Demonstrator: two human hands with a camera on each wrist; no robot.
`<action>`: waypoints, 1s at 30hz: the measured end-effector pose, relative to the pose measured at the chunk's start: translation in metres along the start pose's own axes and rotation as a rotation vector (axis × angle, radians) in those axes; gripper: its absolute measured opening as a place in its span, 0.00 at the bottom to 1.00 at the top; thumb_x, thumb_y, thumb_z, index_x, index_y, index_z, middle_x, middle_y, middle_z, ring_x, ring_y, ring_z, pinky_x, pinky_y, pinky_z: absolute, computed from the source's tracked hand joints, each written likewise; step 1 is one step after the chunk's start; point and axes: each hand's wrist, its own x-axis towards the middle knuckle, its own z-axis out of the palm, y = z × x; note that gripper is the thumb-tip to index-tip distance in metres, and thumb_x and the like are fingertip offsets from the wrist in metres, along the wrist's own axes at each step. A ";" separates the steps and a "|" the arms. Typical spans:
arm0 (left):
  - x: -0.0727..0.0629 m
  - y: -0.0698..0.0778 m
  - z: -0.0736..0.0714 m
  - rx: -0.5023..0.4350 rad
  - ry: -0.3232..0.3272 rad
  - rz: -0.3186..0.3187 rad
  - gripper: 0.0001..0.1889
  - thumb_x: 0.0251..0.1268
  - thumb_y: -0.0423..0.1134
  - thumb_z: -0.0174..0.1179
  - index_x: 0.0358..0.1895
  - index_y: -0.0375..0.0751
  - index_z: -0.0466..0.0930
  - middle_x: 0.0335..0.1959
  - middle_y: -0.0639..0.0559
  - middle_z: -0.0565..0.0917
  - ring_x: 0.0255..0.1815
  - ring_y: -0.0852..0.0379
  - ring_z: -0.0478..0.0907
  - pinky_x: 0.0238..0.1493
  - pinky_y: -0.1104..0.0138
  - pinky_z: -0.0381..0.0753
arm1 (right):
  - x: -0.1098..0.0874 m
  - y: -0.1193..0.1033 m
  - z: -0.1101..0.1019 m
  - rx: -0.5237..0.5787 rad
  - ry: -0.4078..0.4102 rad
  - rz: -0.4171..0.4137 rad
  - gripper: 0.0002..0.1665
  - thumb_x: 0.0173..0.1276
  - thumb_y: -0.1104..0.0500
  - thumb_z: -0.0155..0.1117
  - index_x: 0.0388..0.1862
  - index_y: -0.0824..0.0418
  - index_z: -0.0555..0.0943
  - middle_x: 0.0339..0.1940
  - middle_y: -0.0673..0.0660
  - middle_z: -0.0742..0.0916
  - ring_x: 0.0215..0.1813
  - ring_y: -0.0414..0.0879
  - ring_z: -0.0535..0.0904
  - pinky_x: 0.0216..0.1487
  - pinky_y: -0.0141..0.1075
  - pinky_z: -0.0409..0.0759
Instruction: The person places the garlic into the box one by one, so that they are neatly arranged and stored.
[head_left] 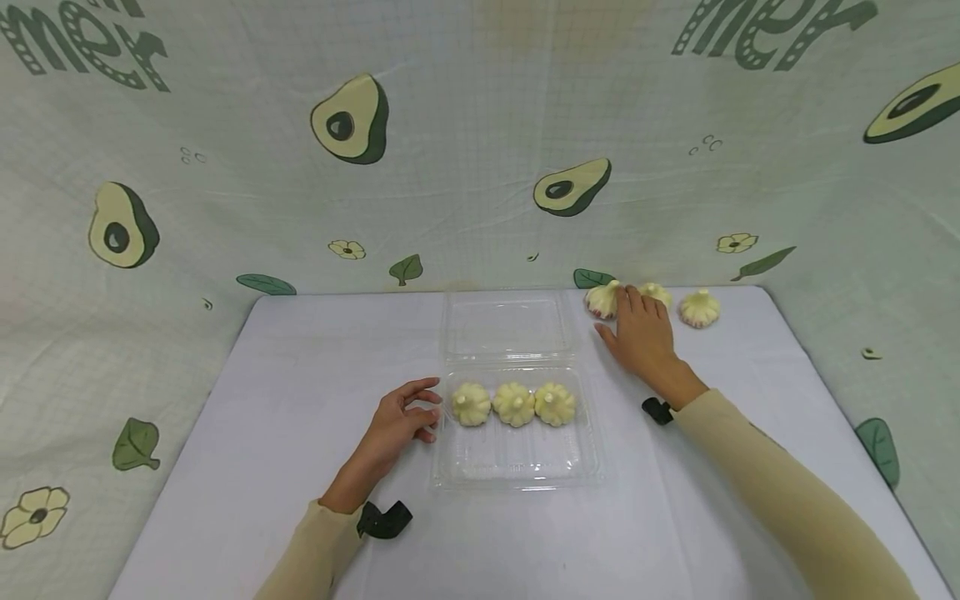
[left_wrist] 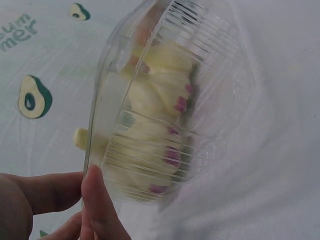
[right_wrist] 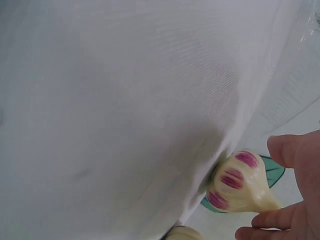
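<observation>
From my station I see the left hand (head_left: 401,421) at the left edge of a clear, rectangular plastic clamshell box (head_left: 517,462), its thumb and fingers pinching the thin rim in the left wrist view. The box sits near the middle of the white cloth-covered worktop (head_left: 300,375), its transparent lid (head_left: 506,325) folded back flat toward the wall. Inside, three pale-yellow garlic bulbs stand side by side in a row near the hinge, stems up; through the plastic I make out purple streaks low on them. My right hand (head_left: 647,333) is at the far right of the worktop, thumb held wide of the fingers, gripping nothing; its fingertips are beside the stem of a cream garlic bulb with purple streaks (head_left: 602,302). I cannot tell whether they touch it. A second cream bulb (head_left: 656,293) is partly hidden behind those fingers, and a third round cream bulb (head_left: 700,308) lies just to its right.
</observation>
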 end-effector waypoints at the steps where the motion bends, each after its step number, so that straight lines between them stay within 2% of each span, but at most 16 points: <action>1: 0.000 0.000 0.000 0.000 -0.001 0.001 0.28 0.73 0.22 0.61 0.75 0.33 0.72 0.54 0.40 0.79 0.35 0.56 0.80 0.30 0.70 0.85 | 0.001 0.000 0.000 0.006 0.004 0.002 0.45 0.79 0.48 0.64 0.77 0.80 0.62 0.74 0.78 0.71 0.73 0.74 0.66 0.76 0.64 0.63; 15: -0.001 0.000 -0.001 0.000 0.000 0.003 0.28 0.73 0.22 0.60 0.75 0.33 0.72 0.54 0.39 0.78 0.35 0.56 0.80 0.30 0.70 0.85 | 0.013 -0.005 0.001 0.091 0.051 0.019 0.45 0.76 0.51 0.67 0.76 0.81 0.63 0.71 0.79 0.74 0.69 0.76 0.71 0.70 0.67 0.69; 26: 0.000 0.000 -0.001 -0.006 -0.011 0.000 0.28 0.73 0.23 0.60 0.75 0.34 0.72 0.56 0.38 0.78 0.36 0.56 0.80 0.30 0.69 0.85 | 0.030 0.001 0.004 0.184 -0.016 0.041 0.41 0.76 0.53 0.68 0.73 0.82 0.66 0.67 0.82 0.76 0.65 0.78 0.73 0.69 0.68 0.70; 30: 0.001 0.001 -0.001 -0.006 -0.013 -0.001 0.28 0.73 0.23 0.60 0.75 0.34 0.72 0.56 0.38 0.78 0.36 0.56 0.80 0.31 0.69 0.85 | 0.033 0.002 0.005 0.203 -0.015 0.027 0.40 0.74 0.56 0.70 0.72 0.81 0.68 0.64 0.82 0.78 0.62 0.78 0.75 0.68 0.68 0.71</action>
